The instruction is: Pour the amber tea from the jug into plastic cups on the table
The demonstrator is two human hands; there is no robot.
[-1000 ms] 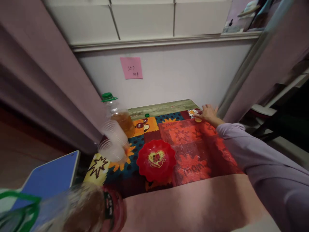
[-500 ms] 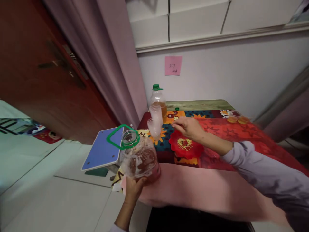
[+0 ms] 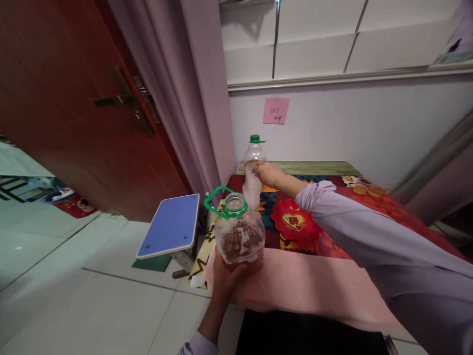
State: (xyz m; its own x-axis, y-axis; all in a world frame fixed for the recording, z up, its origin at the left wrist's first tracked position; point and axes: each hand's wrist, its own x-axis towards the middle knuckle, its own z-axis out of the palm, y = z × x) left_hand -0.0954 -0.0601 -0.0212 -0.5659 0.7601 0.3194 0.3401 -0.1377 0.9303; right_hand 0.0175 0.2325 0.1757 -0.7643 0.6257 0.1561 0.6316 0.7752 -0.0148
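Note:
My left hand point(image 3: 229, 277) is wrapped round the lower side of a large clear plastic jug point(image 3: 240, 241) of brownish-red liquid with foam. The jug's neck is uncapped, and its green handle sticks out to the left. Beyond it, my right hand point(image 3: 271, 176) has its fingers closed at the upper rim of a stack of clear plastic cups point(image 3: 253, 185); the fingertips are partly hidden. Another stack of clear cups point(image 3: 248, 195) leans close by in front. Behind the cups stands a second jug point(image 3: 254, 153) with a green cap.
A red scalloped plate point(image 3: 295, 222) lies on the patterned tablecloth, below my right forearm. Several small cups of amber liquid point(image 3: 369, 189) stand at the far right. A blue-topped stool point(image 3: 170, 224) is left of the table. A pink note point(image 3: 276, 110) hangs on the wall.
My right hand has moved left and away from me, from above the plate to the cup stack. The view has shifted, and my left hand still grips the jug.

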